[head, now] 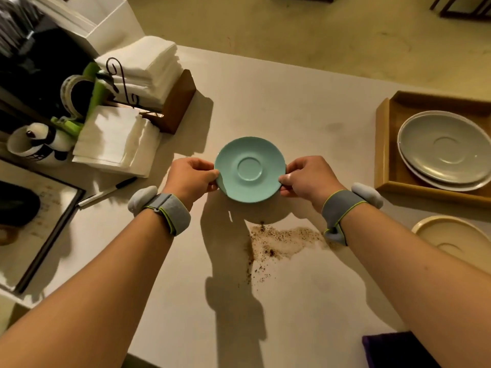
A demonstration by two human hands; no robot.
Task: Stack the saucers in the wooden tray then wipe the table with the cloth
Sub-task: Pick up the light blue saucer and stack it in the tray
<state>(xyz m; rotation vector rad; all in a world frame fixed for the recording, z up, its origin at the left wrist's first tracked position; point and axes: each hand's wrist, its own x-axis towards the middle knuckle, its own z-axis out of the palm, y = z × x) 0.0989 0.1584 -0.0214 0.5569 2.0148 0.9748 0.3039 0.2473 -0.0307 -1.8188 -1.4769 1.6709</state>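
Open worktop (pixel 305 107) stretches between the napkin stacks (pixel 138 102) on the left and the wooden tray (pixel 384 144) at the right edge — two grey saucers (pixel 446 150) are nested in the tray. At centre, the turquoise saucer (pixel 250 169) sits level between both hands: left hand (pixel 192 176) pinches its left rim, right hand (pixel 309 177) its right rim, fingers curled shut. A brown spill (pixel 279 241) lies nearer the person, a cream saucer (pixel 457 240) right of it — and a purple cloth (pixel 393 349) is at the near edge.

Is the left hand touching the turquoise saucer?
Touching. In the head view the left hand pinches the rim of the turquoise saucer, thumb on top.
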